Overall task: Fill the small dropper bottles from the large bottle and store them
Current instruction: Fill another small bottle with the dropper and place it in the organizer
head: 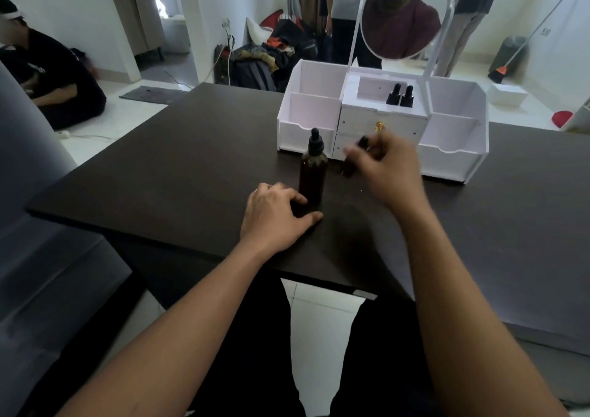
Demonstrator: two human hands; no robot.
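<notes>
A large amber bottle [313,174] with a black dropper cap stands upright on the dark table [178,161]. My left hand [274,215] rests on the table just left of its base, fingers loosely spread, holding nothing. My right hand [388,167], blurred by motion, grips a small dark dropper bottle [352,158] in front of the white organizer [453,148]. Two small dropper bottles [400,95] stand side by side in the organizer's upper middle compartment.
The organizer has side bins, two small drawers with a gold knob [380,126] and a round mirror [404,17] on posts. A grey sofa [38,225] lies left. One person sits on the floor at the far left; others stand behind the table.
</notes>
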